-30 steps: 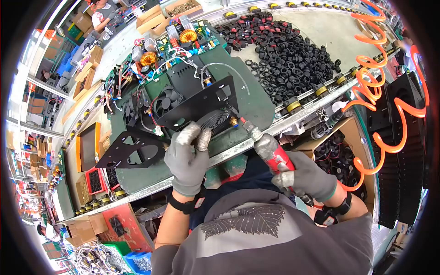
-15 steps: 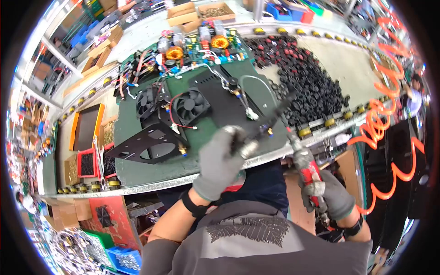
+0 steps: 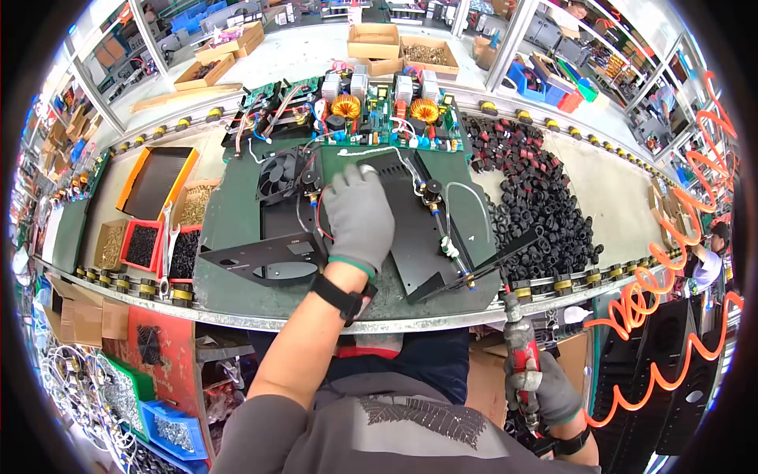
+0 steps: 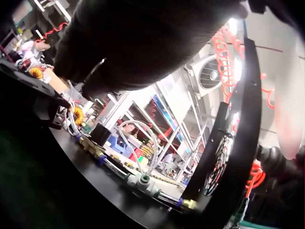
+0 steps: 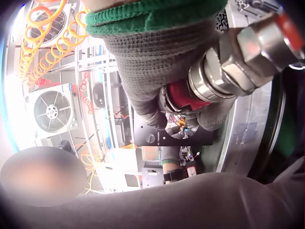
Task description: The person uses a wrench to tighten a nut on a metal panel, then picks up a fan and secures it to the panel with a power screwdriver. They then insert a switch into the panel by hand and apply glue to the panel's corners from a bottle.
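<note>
Driver (image 3: 521,346), red-and-silver, near-vertical, gripped lower right by grey-gloved right hand (image 3: 554,387), lies below-right of black metal chassis (image 3: 416,251), grey-gloved left hand (image 3: 359,217) nearer, hold unclear.

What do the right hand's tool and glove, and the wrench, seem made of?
Tool: shiny metal fitting, by its bright reflections; red section perhaps plastic or painted. Glove: matte knitted fabric, by visible ribbing. Wrench: silvery metal, probably steel, by its sheen.

Room to pass lies over the green bench (image 3: 227,207) left of the fan (image 3: 278,175), but circuit boards (image 3: 380,117) bar the far edge, a heap of black parts (image 3: 545,207) the right, and a standing panel (image 3: 237,257) the near left.
</note>
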Demonstrator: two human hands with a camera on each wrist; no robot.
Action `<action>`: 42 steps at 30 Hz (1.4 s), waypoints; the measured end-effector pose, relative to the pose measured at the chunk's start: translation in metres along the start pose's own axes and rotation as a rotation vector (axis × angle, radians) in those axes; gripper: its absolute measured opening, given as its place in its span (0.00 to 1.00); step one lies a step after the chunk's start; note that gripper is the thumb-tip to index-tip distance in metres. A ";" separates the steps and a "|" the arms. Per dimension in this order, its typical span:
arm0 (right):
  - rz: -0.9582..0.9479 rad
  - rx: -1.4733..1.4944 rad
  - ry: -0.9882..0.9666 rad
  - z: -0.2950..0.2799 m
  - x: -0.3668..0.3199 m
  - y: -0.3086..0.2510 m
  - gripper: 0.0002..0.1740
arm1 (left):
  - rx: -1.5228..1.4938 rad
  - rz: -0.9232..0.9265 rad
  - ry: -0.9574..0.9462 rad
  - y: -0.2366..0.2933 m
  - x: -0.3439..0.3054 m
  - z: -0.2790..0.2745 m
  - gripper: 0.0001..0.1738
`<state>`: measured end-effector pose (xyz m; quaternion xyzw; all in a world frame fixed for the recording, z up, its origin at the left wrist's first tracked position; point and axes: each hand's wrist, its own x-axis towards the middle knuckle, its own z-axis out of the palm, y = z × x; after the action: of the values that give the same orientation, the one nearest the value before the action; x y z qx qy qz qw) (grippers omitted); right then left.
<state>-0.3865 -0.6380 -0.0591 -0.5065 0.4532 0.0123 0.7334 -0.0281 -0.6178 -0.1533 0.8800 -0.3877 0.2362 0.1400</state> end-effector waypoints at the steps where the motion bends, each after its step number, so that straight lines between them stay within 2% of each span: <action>1: 0.009 -0.001 -0.003 -0.001 0.000 0.001 0.18 | 0.003 0.002 -0.008 -0.001 0.002 0.001 0.19; 3: 0.019 0.006 -0.012 -0.002 0.000 0.002 0.18 | -0.042 -0.145 -0.281 -0.001 0.007 0.003 0.19; 7: 0.007 0.003 -0.036 -0.008 0.004 0.003 0.17 | -0.033 -0.191 -0.212 -0.003 0.014 0.006 0.16; 9: -0.024 -0.006 0.021 -0.006 0.005 0.005 0.18 | -0.043 -0.232 -0.200 -0.002 0.014 0.004 0.17; 11: -0.023 -0.010 0.003 -0.011 0.007 0.007 0.16 | -0.148 -0.329 -0.424 -0.005 0.022 -0.005 0.19; 12: -0.021 -0.024 -0.012 -0.013 0.008 0.007 0.16 | -0.255 -0.315 -0.468 -0.007 0.021 -0.005 0.23; 15: -0.038 -0.037 -0.035 -0.013 0.010 0.006 0.16 | -0.418 -0.239 -0.534 0.000 0.002 -0.001 0.26; 21: -0.047 -0.027 -0.081 -0.020 0.014 0.011 0.17 | -0.459 -0.202 -0.539 0.004 -0.017 -0.023 0.24; 23: -0.052 -0.021 -0.090 -0.023 0.016 0.013 0.18 | -0.594 -0.229 -0.346 0.010 -0.016 -0.043 0.24; 24: -0.051 -0.007 -0.119 -0.024 0.017 0.016 0.18 | -0.672 -0.187 -0.235 0.012 -0.014 -0.048 0.24; 25: -0.050 0.007 -0.142 -0.026 0.014 0.018 0.18 | -0.878 -0.112 -0.033 0.016 -0.009 -0.058 0.21; 26: -0.067 0.046 -0.136 -0.019 0.011 0.012 0.19 | -0.923 -0.088 -0.059 0.016 0.000 -0.077 0.20; 27: -0.055 0.061 -0.179 -0.025 0.014 0.019 0.21 | -1.054 0.011 0.173 0.017 0.008 -0.078 0.23; 28: -0.078 0.059 -0.149 -0.019 0.012 0.016 0.25 | -1.097 -0.066 0.123 0.024 0.014 -0.104 0.25; 29: -0.093 0.096 -0.166 -0.013 0.006 0.005 0.28 | -1.204 0.044 0.285 0.037 0.022 -0.114 0.24; 30: -0.155 0.074 -0.226 -0.024 0.016 0.025 0.29 | -1.296 0.042 0.221 0.042 0.025 -0.120 0.25; 31: -0.160 0.021 -0.185 -0.025 0.018 0.029 0.27 | -1.438 0.102 0.074 0.049 0.025 -0.120 0.27; 33: -0.098 -0.056 -0.137 -0.025 0.013 0.025 0.24 | -1.520 0.108 -0.452 0.056 0.022 -0.113 0.25; 35: -0.112 -0.050 -0.179 -0.031 0.011 0.027 0.26 | -1.398 0.282 -0.604 0.053 0.014 -0.093 0.22; 36: -0.122 -0.057 -0.160 -0.025 0.010 0.017 0.27 | -1.514 0.009 -0.831 0.055 0.009 -0.098 0.20; 39: -0.083 -0.044 -0.130 -0.022 0.012 0.021 0.31 | -1.584 -0.029 -0.939 0.045 -0.001 -0.092 0.21; 41: -0.037 -0.036 -0.081 -0.020 0.006 0.008 0.27 | -1.578 -0.151 -1.050 0.039 -0.001 -0.099 0.23; 42: 0.031 -0.076 -0.089 -0.023 0.006 0.004 0.23 | -1.666 -0.041 -0.921 0.036 -0.009 -0.085 0.26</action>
<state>-0.3999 -0.6560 -0.0684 -0.5260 0.4271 0.0637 0.7327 -0.0868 -0.5991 -0.0837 0.5105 -0.4330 -0.4885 0.5597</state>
